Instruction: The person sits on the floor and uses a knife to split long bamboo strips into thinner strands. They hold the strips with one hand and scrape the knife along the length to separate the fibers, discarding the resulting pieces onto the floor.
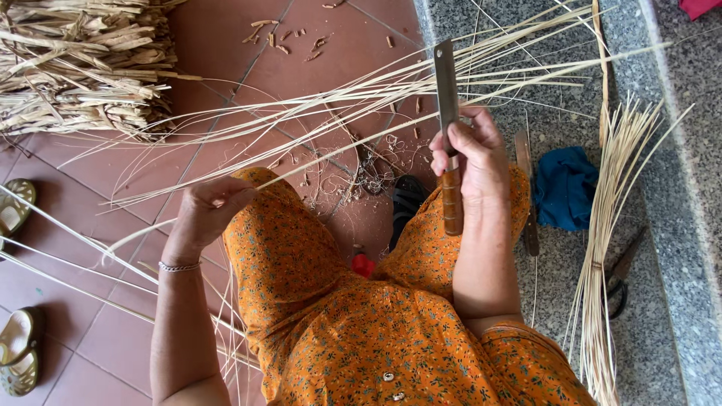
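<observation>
Gripping one flat steel knife with round wooden handle point(450, 150), right hand point(474, 162); left hand point(210, 207) pinching thin pale cane strips point(353, 98); two sandals point(19, 282).

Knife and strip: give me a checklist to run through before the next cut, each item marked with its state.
1. Right hand closed on the knife at its wooden handle: ok.
2. Blade pointing away from the body: ok.
3. Left hand pinching the thin cane strip: ok.
4. Strip meeting the blade: cannot tell; the hand hides the crossing.
5. Left fingers apart from the blade: ok.
6. Spare strips bundle beside the right knee: ok.
</observation>
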